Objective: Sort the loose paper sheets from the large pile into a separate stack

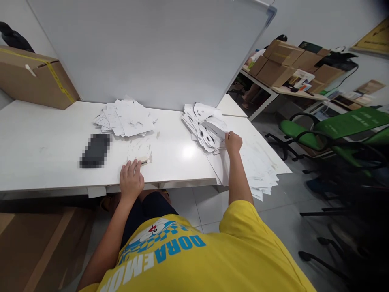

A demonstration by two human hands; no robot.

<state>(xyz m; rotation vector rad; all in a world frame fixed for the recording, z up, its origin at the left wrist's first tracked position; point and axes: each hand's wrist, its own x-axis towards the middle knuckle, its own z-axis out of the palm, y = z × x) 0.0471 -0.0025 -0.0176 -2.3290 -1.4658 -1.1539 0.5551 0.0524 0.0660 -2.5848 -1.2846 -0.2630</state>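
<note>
My left hand [132,178] rests at the table's front edge, fingers stretched out. Its fingertips are right by a small pale object [142,160] with a dark slit, whose kind I cannot make out; whether they touch it is unclear. My right hand [233,143] is closed on the edge of a sheet of paper [219,129] at a messy paper pile [197,125] with dark markings. Below that hand, more papers [259,172] fan out over the table's right front corner. Another loose paper stack [129,117] lies at the back, left of centre.
A blurred-out dark rectangle [95,151] lies on the white table [45,150]. A whiteboard [152,48] stands along the back, with a cardboard box [33,77] at left. Green chairs [340,127] and a box-laden desk [273,90] are on the right. An open carton [39,247] sits below left.
</note>
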